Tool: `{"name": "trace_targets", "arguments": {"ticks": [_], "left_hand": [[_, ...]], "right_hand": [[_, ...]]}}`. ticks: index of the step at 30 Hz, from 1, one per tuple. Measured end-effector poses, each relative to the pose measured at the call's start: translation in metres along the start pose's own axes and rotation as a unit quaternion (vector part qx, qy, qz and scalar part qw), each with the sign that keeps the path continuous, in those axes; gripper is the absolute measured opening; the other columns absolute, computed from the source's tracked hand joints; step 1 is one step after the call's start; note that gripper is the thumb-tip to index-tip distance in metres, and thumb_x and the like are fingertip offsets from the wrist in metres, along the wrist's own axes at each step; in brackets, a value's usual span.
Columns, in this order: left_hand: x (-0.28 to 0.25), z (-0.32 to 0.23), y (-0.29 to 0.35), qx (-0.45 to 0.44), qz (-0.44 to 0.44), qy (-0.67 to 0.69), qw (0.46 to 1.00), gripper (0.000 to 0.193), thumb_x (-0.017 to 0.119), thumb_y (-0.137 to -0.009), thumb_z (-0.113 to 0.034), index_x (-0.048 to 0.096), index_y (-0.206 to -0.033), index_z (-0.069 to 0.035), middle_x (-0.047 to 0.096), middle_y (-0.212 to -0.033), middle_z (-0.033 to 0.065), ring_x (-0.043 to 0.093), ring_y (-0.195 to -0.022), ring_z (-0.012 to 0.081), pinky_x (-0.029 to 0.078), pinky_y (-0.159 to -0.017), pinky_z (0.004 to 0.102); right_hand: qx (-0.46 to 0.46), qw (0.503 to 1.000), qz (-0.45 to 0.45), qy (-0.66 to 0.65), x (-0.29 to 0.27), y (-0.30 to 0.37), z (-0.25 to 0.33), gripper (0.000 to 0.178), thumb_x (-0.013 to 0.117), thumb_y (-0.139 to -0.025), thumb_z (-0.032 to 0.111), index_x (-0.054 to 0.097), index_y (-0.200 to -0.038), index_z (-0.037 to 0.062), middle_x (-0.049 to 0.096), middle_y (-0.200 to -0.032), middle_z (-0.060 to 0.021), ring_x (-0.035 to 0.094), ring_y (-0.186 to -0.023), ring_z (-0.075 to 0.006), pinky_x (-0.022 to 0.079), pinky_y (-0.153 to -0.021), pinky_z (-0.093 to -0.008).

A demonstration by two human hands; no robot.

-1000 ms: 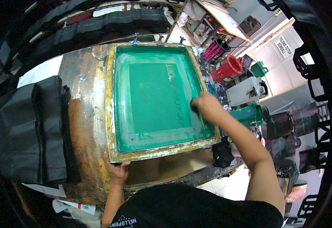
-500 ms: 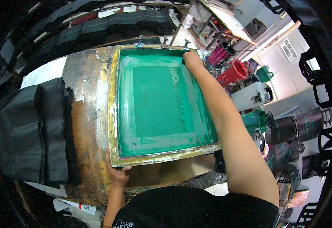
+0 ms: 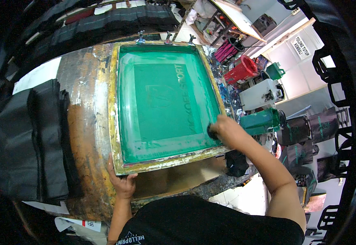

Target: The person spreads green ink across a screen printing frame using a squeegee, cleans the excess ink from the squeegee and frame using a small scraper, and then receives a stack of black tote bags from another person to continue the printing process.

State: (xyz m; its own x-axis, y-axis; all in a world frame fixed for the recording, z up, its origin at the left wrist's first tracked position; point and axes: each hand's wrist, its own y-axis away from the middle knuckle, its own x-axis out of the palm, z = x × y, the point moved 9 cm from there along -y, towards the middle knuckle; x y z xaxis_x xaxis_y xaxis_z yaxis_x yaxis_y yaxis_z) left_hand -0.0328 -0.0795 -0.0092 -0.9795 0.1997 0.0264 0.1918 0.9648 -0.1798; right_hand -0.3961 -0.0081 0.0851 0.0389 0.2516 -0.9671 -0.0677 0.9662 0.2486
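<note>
A screen-printing frame with yellowish, paint-flecked wooden sides lies on the worn table. Its green mesh carries faint lettering and an emblem, with wet-looking green ink around the edges. My left hand grips the frame's near left corner, thumb along the near side and fingers along the left side. My right hand is closed round a small black thing, pressed to the mesh near its right edge. My fingers hide most of that thing, so its kind cannot be made out.
Wing-nut clamps hold the frame's far side. Black fabric bags are stacked at the left on the table. To the right stand a red bucket, a whitish container and a green one. Dark bags hang beyond.
My right hand has come from the frame's far right corner toward me, down the right side of the mesh. My left hand keeps its hold on the near left corner.
</note>
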Motion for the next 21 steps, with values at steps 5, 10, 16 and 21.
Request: {"name": "trace_targets", "arguments": {"ticks": [5, 10, 16, 21], "left_hand": [[-0.001, -0.002, -0.001, 0.005, -0.003, -0.016, 1.0, 0.109, 0.078, -0.072, -0.053, 0.025, -0.147, 0.005, 0.04, -0.142, 0.017, 0.048, -0.124, 0.026, 0.042, -0.103, 0.0367], [0.0, -0.006, -0.004, -0.003, 0.006, -0.021, 1.0, 0.112, 0.079, -0.07, -0.055, 0.025, -0.147, 0.005, 0.039, -0.143, 0.018, 0.048, -0.124, 0.027, 0.043, -0.102, 0.0377], [-0.011, 0.003, 0.001, 0.022, -0.001, -0.055, 0.998, 0.11, 0.079, -0.071, -0.055, 0.025, -0.147, 0.004, 0.04, -0.143, 0.0175, 0.048, -0.124, 0.0271, 0.042, -0.103, 0.0383], [-0.009, 0.002, 0.0, 0.02, -0.003, -0.068, 0.998, 0.11, 0.079, -0.071, -0.055, 0.025, -0.147, 0.003, 0.04, -0.142, 0.0172, 0.048, -0.125, 0.0268, 0.042, -0.103, 0.0379]], "right_hand": [[0.014, 0.984, -0.082, 0.16, -0.013, -0.029, -0.009, 0.012, 0.059, -0.076, 0.011, 0.07, -0.083, 0.0125, 0.065, -0.077, -0.0097, 0.061, -0.09, -0.0286, 0.044, -0.084, -0.0464], [0.048, 0.953, -0.197, 0.227, -0.032, -0.178, -0.117, 0.014, 0.057, -0.077, 0.014, 0.071, -0.08, 0.0175, 0.066, -0.078, -0.0061, 0.06, -0.09, -0.025, 0.041, -0.074, -0.0431], [0.122, 0.945, -0.19, 0.235, -0.055, -0.275, -0.166, 0.015, 0.06, -0.074, 0.012, 0.072, -0.081, 0.0177, 0.069, -0.083, -0.0084, 0.065, -0.089, -0.0255, 0.049, -0.075, -0.0416], [0.022, 0.979, -0.157, 0.128, -0.02, -0.191, -0.135, 0.017, 0.066, -0.065, 0.011, 0.071, -0.08, 0.0168, 0.066, -0.078, -0.0091, 0.06, -0.087, -0.03, 0.047, -0.074, -0.0438]]}}
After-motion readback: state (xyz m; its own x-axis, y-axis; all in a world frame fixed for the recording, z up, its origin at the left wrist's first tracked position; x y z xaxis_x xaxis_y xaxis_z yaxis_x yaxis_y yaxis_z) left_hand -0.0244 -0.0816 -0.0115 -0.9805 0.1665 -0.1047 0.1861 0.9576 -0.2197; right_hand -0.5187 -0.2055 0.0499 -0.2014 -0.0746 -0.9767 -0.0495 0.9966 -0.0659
